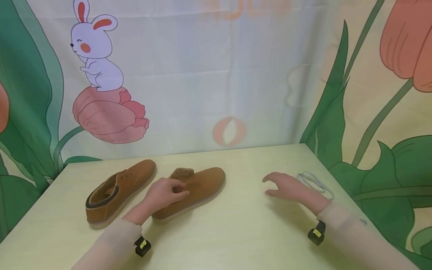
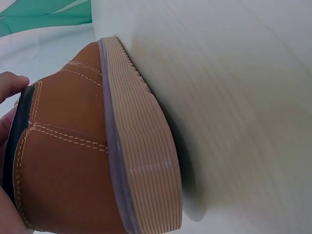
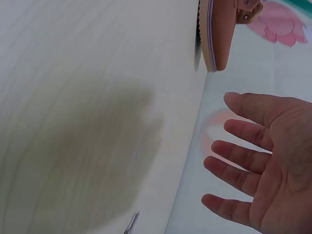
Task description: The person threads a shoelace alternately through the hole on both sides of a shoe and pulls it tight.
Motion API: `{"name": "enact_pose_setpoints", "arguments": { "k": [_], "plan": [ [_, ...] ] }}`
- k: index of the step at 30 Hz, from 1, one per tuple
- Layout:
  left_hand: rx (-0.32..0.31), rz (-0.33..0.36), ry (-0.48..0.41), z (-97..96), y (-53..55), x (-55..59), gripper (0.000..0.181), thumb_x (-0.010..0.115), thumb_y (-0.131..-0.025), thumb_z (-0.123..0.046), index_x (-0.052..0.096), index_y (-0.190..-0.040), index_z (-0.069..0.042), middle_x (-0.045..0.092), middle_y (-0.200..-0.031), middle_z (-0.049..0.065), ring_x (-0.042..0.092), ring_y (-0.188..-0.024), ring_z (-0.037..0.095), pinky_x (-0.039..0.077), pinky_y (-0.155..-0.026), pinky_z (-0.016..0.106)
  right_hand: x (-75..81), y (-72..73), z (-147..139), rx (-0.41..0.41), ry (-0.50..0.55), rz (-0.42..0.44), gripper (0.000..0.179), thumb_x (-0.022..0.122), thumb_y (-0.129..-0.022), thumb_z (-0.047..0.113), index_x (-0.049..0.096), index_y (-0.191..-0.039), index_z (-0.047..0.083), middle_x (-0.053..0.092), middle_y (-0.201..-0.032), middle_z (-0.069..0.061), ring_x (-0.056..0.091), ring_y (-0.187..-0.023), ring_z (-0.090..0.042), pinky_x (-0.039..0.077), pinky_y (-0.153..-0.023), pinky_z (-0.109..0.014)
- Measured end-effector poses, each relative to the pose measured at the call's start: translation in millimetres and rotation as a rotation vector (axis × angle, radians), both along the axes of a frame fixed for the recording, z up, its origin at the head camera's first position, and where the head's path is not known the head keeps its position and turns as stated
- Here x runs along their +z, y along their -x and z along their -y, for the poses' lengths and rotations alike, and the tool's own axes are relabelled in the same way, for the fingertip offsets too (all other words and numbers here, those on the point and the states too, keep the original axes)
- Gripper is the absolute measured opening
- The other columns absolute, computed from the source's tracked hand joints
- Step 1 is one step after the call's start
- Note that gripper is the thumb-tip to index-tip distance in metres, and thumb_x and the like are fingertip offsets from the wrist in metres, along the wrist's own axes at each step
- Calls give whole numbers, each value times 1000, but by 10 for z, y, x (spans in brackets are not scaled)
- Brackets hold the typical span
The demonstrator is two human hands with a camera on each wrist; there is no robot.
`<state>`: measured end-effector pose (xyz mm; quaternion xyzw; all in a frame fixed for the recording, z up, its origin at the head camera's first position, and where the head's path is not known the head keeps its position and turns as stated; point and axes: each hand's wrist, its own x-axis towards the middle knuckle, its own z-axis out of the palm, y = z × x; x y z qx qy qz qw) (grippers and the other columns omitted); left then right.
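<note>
A brown shoe (image 1: 206, 183) with a pale ribbed sole sits upright on the table, its toe pointing right and away. The eyelet flap on its far side is spread outward, with no lace in the holes. My left hand (image 1: 165, 195) is over the opening of this shoe, its fingers curled at the near edge. In the left wrist view a fingertip (image 2: 18, 84) shows by the dark collar; the other fingers are mostly hidden. My right hand (image 1: 285, 186) hovers above the table, fingers spread and holding nothing. Close behind it lies a looped grey lace (image 1: 314, 183).
A second brown shoe (image 1: 135, 176) stands to the left, toe pointing away. The pale table (image 1: 236, 232) ends at a printed cloth backdrop (image 1: 189, 82). A small bluish thing (image 1: 363, 222) shows beside the right sleeve. The right wrist view catches a thin shiny tip (image 3: 131, 223).
</note>
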<state>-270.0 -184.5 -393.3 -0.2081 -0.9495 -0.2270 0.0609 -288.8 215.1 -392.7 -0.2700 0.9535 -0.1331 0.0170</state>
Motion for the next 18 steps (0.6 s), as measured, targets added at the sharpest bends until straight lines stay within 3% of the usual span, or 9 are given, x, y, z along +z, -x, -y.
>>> {"name": "enact_pose_setpoints", "arguments": {
  "k": [4,7,11,13,15,18],
  "plan": [
    [-33,18,-16,-108,33,-20,19,74,-91,-28,77,-92,-9,73,-80,1,54,-70,8,44,-63,26,28,30,-164,-30,-44,15,35,71,-94,17,67,-121,-5,72,-119,-22,68,-108,-37,56,-95,-48],
    [-46,33,-22,-180,54,-37,21,74,-91,-28,79,-96,-8,77,-88,3,60,-73,9,50,-67,28,49,59,-283,-78,-138,6,31,72,-93,16,69,-116,-5,73,-110,-20,69,-100,-33,57,-89,-46],
    [-73,39,-44,-263,91,-51,23,74,-90,-28,81,-99,-8,80,-96,6,67,-78,12,54,-71,30,20,103,-440,-164,-258,-5,26,71,-90,15,71,-109,-3,74,-108,-19,70,-100,-34,58,-85,-47],
    [-104,46,-56,-295,112,-50,21,73,-91,-27,79,-90,-8,77,-83,2,62,-70,9,50,-64,26,-16,127,-504,-194,-279,-5,20,69,-89,14,72,-101,-2,74,-103,-18,70,-96,-33,58,-79,-46],
    [-129,61,-72,-321,136,-47,23,72,-92,-27,75,-79,-8,66,-69,-4,51,-62,5,40,-57,22,-50,149,-547,-215,-298,-1,15,67,-90,14,68,-87,0,71,-87,-14,66,-81,-27,55,-68,-41],
    [-161,73,-78,-337,168,-30,27,70,-93,-28,70,-72,-10,51,-61,-8,41,-57,4,31,-53,21,-88,172,-581,-240,-337,4,25,64,-93,16,56,-72,5,56,-70,-6,49,-65,-19,46,-57,-36]
  ]
}}
